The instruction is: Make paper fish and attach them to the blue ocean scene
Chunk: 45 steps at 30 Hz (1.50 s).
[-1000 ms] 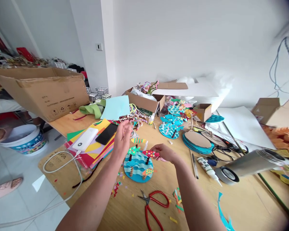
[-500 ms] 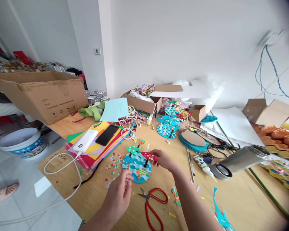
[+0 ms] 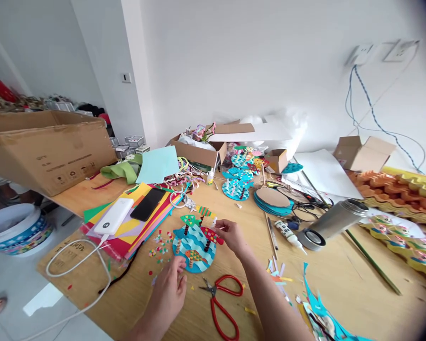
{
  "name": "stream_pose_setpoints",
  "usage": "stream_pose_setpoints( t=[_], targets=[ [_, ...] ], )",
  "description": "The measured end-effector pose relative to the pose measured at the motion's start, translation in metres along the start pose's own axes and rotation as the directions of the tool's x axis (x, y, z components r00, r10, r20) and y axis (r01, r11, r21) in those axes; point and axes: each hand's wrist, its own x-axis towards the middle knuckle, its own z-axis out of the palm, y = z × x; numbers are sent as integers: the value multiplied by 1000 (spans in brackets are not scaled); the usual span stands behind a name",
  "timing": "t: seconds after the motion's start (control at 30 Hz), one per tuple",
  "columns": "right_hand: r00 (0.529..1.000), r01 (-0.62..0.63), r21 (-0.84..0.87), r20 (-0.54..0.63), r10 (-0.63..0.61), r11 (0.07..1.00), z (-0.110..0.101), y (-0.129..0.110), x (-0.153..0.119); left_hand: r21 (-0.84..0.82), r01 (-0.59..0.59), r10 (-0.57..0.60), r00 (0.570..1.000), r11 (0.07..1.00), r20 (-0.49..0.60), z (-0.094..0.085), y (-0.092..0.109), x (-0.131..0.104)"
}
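A round blue wave-patterned disc [image 3: 199,237] lies on the wooden table, with small paper fish on dark and striped stems. My left hand [image 3: 173,283] is at its lower left edge, fingers curled; whether it grips anything is unclear. At the disc's right side, the thumb and fingers of my right hand [image 3: 230,235] are closed beside the red spotted fish [image 3: 212,235], at its right end. A small white-tipped bottle [image 3: 214,221] stands just behind. Red-handled scissors [image 3: 223,303] lie in front of the disc, blades slightly apart.
Coloured paper sheets with a phone [image 3: 147,204] and a white power bank [image 3: 114,216] lie at left. Finished-looking blue discs [image 3: 236,189] stand behind. At right are stacked cardboard circles [image 3: 274,201], a glue bottle [image 3: 289,234], a metal flask [image 3: 341,222] and paper scraps.
The view has turned to the right, so the table's contents sit farther left. The red fish now shows its spotted side more broadly beside my right hand.
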Motion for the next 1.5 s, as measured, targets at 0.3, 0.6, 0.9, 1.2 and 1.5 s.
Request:
stream_pose_setpoints(
  t=[0.3,0.6,0.9,1.2,1.5],
  targets=[
    [993,68,64,-97,-62,996,15,11,-3,31,-70,71,997,997,-33,10,-9,0],
    [985,111,73,-138,-100,991,20,10,-7,115,-137,146,986,984,-74,11,-5,-2],
    [983,127,102,-146,-112,987,19,9,-9,181,-169,186,979,969,-82,9,-2,0],
    [992,93,255,-102,-68,963,22,13,-9,186,-159,176,981,970,-80,10,-2,-1],
    [998,39,372,-62,-17,927,22,5,-13,175,-156,174,981,972,-90,13,-6,-4]
  ],
)
